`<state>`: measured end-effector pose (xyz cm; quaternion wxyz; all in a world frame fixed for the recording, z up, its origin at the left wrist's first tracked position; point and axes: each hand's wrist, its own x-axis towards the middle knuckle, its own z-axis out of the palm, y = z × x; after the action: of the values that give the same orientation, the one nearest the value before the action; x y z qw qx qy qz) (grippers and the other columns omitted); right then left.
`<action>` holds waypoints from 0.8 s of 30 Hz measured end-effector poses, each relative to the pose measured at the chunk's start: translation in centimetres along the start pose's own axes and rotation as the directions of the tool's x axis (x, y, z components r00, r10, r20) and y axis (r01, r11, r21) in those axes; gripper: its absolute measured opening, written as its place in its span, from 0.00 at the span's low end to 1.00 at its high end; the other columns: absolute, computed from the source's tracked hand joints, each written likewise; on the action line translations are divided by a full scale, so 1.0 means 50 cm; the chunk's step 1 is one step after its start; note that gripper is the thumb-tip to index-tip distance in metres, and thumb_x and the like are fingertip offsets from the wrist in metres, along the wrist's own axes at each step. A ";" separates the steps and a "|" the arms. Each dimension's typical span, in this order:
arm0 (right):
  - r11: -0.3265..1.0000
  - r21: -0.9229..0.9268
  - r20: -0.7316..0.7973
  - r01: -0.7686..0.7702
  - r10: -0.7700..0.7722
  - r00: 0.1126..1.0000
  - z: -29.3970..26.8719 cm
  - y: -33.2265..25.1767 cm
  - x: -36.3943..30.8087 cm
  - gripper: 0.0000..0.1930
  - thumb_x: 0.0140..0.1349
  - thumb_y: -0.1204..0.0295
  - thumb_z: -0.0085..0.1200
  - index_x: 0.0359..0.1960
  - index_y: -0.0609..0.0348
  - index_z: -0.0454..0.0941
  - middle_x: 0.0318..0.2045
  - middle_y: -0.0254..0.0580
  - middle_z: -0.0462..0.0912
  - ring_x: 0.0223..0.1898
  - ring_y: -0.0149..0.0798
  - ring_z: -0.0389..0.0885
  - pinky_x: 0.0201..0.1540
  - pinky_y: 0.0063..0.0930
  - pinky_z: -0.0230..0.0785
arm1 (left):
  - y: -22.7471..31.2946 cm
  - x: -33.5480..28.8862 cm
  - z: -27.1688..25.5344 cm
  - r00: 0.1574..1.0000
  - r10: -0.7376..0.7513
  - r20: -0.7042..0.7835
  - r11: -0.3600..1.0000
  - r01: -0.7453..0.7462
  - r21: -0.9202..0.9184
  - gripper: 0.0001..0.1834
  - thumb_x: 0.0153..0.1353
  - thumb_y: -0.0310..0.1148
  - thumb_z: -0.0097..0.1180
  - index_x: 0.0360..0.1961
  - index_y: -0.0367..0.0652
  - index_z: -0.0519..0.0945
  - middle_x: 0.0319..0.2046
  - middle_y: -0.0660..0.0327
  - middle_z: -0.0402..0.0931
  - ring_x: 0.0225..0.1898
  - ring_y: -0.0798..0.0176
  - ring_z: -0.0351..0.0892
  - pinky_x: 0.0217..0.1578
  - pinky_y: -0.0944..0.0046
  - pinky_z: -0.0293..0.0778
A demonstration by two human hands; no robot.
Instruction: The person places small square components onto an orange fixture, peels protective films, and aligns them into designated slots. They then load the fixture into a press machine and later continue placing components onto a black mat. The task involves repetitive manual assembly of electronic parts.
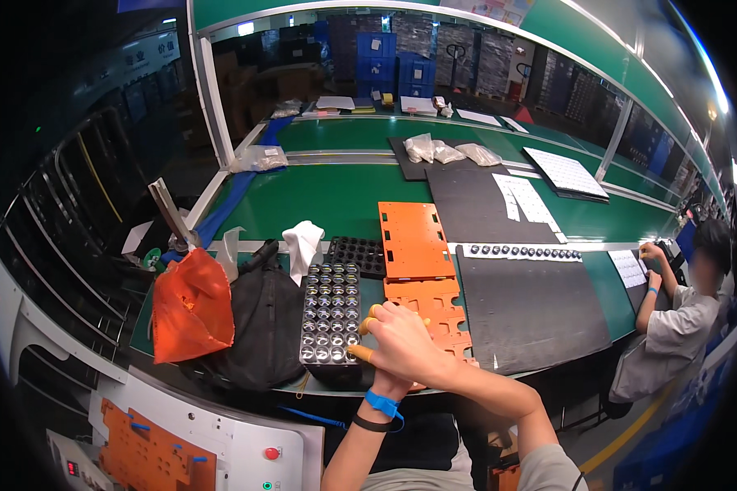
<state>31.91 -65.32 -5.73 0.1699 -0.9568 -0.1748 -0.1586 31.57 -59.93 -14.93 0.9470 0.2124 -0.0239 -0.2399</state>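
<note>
My right hand [405, 340] reaches in from the right and crosses over my left hand, its fingers pointing left at the right edge of a black tray [329, 372]. Yellow finger cots cover its fingertips. Thumb and fingers are apart, and nothing shows between them. Rows of round, shiny lens-like parts [330, 314] fill the tray. My left hand [391, 383] lies mostly hidden beneath the right one, so its fingers and anything in them cannot be made out. A blue wrist strap [382, 403] and a dark band circle the left wrist. Under both hands lies an orange fixture plate [434, 307].
Behind stand an upper orange plate [416, 239] and an empty-celled black tray [360, 255]. Left are a white cloth [303, 244], black bag [258, 327] and orange bag [192, 307]. Right, a dark mat [532, 307] carries a strip of round parts [524, 252]; a co-worker [671, 327] sits beyond.
</note>
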 end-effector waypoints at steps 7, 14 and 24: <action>0.997 0.065 -0.047 -0.034 0.037 0.998 0.013 -0.004 -0.005 0.14 0.54 0.62 0.66 0.29 0.62 0.81 0.31 0.47 0.78 0.38 0.50 0.79 0.40 0.46 0.74 | -0.014 -0.001 0.002 0.999 -0.016 0.039 1.000 0.016 -0.007 0.24 0.76 0.50 0.43 0.62 0.44 0.70 0.58 0.61 0.73 0.59 0.60 0.74 0.61 0.56 0.72; 0.932 0.328 -0.263 -0.151 0.244 0.934 -0.080 0.035 -0.058 0.14 0.54 0.69 0.68 0.40 0.60 0.81 0.36 0.44 0.82 0.40 0.47 0.82 0.42 0.36 0.75 | -0.010 0.015 0.003 0.987 -0.160 0.016 0.983 0.161 -0.085 0.23 0.75 0.47 0.45 0.62 0.44 0.71 0.56 0.61 0.74 0.57 0.61 0.75 0.58 0.57 0.72; 0.821 0.547 -0.298 -0.166 0.376 0.878 -0.056 0.150 -0.137 0.15 0.56 0.76 0.65 0.45 0.66 0.81 0.34 0.45 0.81 0.37 0.44 0.80 0.43 0.34 0.73 | -0.027 0.031 -0.006 0.982 -0.170 0.086 0.985 0.173 -0.019 0.24 0.73 0.50 0.51 0.58 0.43 0.75 0.42 0.66 0.80 0.35 0.72 0.74 0.26 0.71 0.65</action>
<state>28.03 -74.91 -7.75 0.4670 -0.8417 -0.0317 -0.2691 32.36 -61.63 -15.84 0.9236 0.1911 -0.0421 -0.3295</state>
